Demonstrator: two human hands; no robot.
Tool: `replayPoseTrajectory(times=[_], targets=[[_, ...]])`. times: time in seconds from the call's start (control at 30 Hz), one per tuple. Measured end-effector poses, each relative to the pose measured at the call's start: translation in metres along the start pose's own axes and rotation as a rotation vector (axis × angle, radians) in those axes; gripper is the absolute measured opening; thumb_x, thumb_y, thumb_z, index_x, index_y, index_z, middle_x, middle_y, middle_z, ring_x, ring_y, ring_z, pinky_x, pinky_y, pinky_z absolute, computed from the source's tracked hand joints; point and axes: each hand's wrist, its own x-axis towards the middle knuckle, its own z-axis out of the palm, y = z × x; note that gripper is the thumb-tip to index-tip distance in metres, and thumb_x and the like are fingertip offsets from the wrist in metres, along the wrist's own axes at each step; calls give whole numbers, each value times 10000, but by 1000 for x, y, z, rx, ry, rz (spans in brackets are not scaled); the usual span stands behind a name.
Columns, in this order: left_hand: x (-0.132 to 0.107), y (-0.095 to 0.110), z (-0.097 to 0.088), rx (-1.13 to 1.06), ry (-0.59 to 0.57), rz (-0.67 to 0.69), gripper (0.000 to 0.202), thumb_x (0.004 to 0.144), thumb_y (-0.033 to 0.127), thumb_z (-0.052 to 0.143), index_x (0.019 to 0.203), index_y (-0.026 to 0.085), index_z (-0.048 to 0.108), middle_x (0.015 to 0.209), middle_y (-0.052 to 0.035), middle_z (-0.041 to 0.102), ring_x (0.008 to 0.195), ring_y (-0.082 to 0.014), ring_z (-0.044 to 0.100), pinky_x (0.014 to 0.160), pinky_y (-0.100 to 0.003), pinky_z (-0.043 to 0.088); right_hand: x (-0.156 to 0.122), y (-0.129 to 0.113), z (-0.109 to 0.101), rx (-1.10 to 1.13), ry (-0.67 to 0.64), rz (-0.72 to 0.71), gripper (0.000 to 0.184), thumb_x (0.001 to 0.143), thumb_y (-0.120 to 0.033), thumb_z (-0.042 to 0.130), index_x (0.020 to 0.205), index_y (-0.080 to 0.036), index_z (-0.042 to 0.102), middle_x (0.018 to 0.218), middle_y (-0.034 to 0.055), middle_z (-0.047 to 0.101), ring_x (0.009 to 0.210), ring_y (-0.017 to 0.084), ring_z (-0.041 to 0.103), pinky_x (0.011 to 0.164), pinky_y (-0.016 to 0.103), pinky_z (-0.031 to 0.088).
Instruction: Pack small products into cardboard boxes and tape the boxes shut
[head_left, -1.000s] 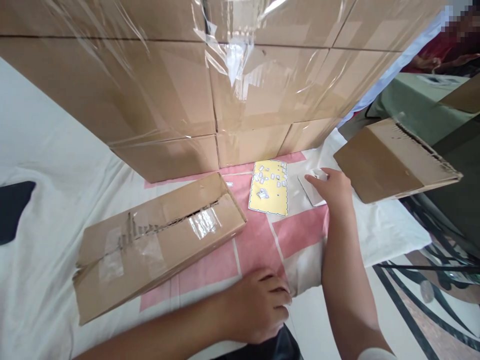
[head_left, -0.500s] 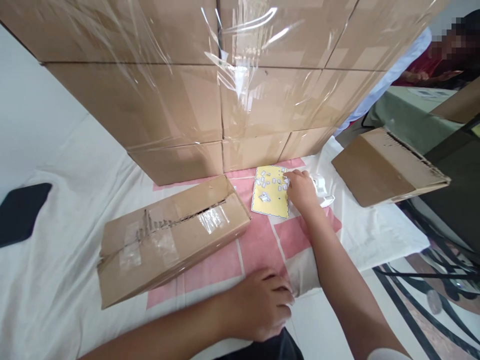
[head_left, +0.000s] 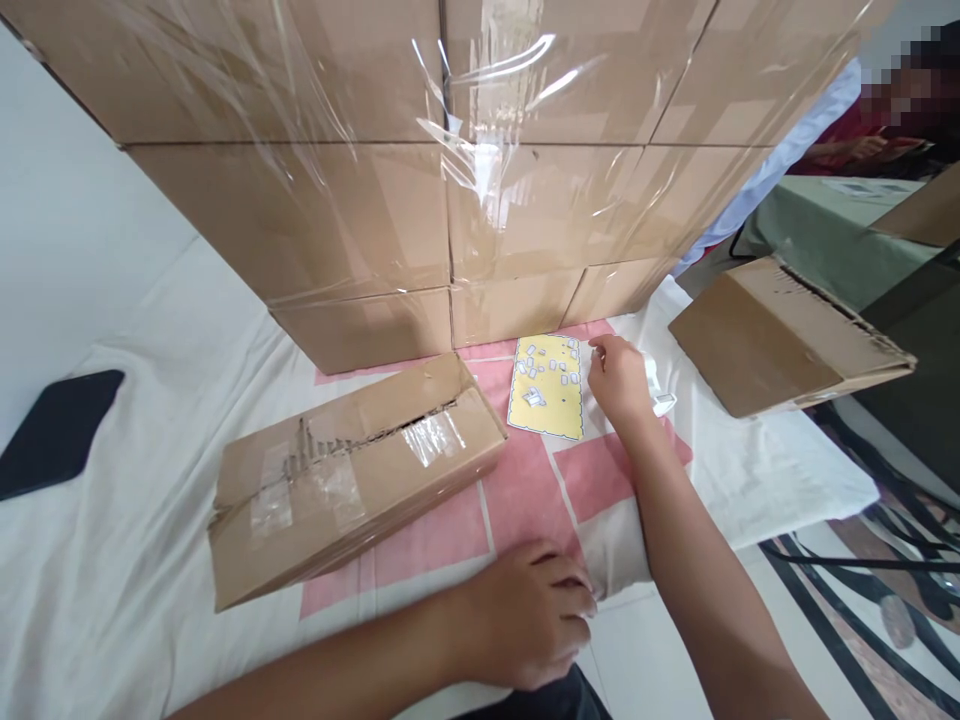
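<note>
The head view showed the right hand (head_left: 619,381) closed loosely beside the yellow sheet (head_left: 547,400) on the cloth (head_left: 750,470), holding perhaps nothing, so a light fingertip pinch seemed best, while the left hand (head_left: 529,620) rested curled and empty.

A big wall of wrapped boxes (head_left: 420,170) stands behind a flat box (head_left: 352,475), and a black phone (head_left: 56,430) lies far left.

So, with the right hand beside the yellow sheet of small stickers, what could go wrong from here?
1. The right hand hovers at the edge of the yellow sheet of small white stickers; a brush of the fingers might scatter the loose-looking stickers.
2. The white pieces lie partly under that hand and might be pushed off or bent.
3. The left hand presses the pink-and-white cloth; a pull could shift the sheet.
</note>
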Motion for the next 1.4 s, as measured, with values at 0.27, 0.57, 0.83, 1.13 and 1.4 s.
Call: replayPoseTrajectory(times=[0.27,0.57,0.83,1.13,1.4], targets=[[3,1,0,-16,8,-16,180,1025,296,540,964,195,675,1282,27,706,1223,-169,567,1008,-364,361,-10,-20,-4,229,54,-3,378,873,-202,465,1197,-163,655,979,118,716,845,256,642,808,399,514],[3,1,1,-13,-6,-19,186,1031,311,532,987,206,678,1295,23,698,1244,-166,558,1026,-360,355,-21,-38,10,416,-100,-89,408,858,-286,602,1259,-212,598,937,44,695,786,202,614,761,346,508],[2,1,-2,-28,-8,-22,214,1052,306,492,982,208,668,1290,23,707,1260,-165,550,1031,-357,353,-28,-47,24,660,-235,-31,396,866,-293,574,1250,-193,591,895,34,662,794,187,623,752,332,505],[2,0,-1,-48,-8,-18,225,1054,310,479,994,207,670,1298,33,701,1274,-171,538,1034,-367,357,-28,-46,27,728,-298,26,497,803,-289,624,1285,-186,561,905,22,642,759,177,611,744,343,505],[1,-1,0,-41,-12,-17,219,1047,316,503,987,207,683,1288,29,701,1274,-167,541,1041,-368,351,-32,-49,34,754,-357,12,526,811,-270,642,1322,-180,552,884,14,667,749,172,627,723,329,496]])
